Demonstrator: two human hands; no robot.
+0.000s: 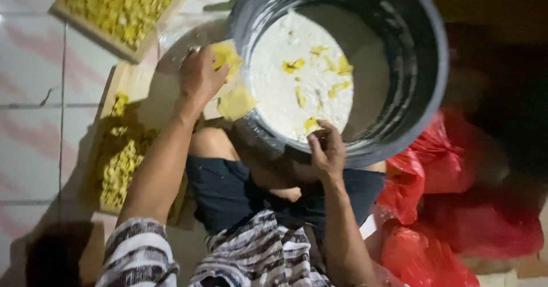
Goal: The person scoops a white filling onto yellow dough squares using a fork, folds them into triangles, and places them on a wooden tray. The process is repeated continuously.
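While left hand [200,76] grips yellow slices [227,56] just outside grey basin [422,93] rim, white flour [285,87] lies to its right, inside basin. Right hand [326,150] clenched on near rim, closer to flour. Slice tray [123,161] below-left on floor.

Matt grey plastic tub [422,64], glossy red plastic bags [451,207], wooden trays [128,79].
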